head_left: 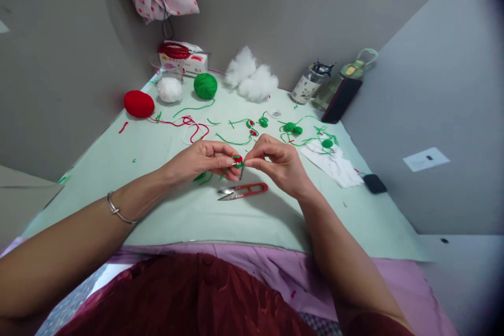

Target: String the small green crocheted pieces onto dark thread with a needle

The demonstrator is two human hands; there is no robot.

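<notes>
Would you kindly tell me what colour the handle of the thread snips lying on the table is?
Red, with bare metal blades; the thread snips show clearly in the head view.

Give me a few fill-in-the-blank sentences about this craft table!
1. Both hands pinch a small red and ____ yarn piece.
2. The snips lying below the hands have ____ handles.
3. The yarn ball farthest left is ____.
4. The left hand's wrist wears a ____.

Missing words: green; red; red; bracelet
</notes>
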